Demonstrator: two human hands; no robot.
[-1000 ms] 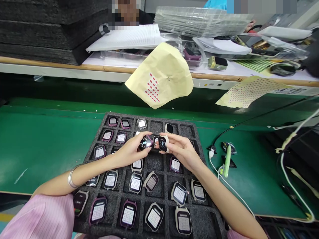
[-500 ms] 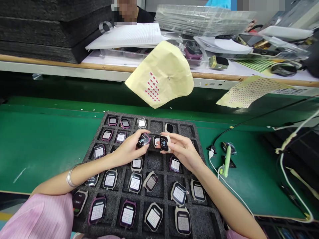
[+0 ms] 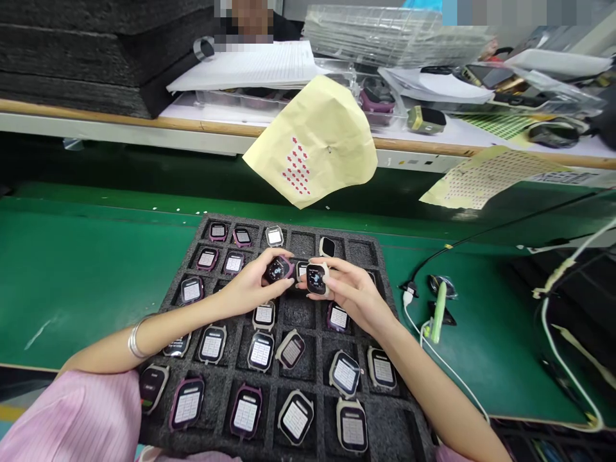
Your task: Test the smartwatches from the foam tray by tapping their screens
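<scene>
Over the upper middle of a black foam tray (image 3: pixel 301 308), my left hand (image 3: pixel 262 282) is closed around a purple smartwatch case (image 3: pixel 279 269), its lit dark screen facing up. Close by on the right, my right hand (image 3: pixel 353 292) grips a cream smartwatch case (image 3: pixel 317 278) between thumb and fingers, its dark screen also lit. Several strapless smartwatches lie in the tray's compartments, most showing a white list, among them a purple watch (image 3: pixel 246 410) and a beige watch (image 3: pixel 295 417). One watch (image 3: pixel 302 269) sits partly hidden between my hands.
A green table (image 3: pixel 86 269) carries the tray. On the right are a white cable (image 3: pixel 457 372) and a light green tool (image 3: pixel 439 313). Behind runs a shelf with papers (image 3: pixel 250 67), stacked black foam (image 3: pixel 72 58) and a hanging yellow sticker sheet (image 3: pixel 317 141). A person is beyond it.
The purple watch in my left hand has tipped slightly, and its screen shows more plainly. My right hand keeps the cream watch almost in place. The view has shifted a little.
</scene>
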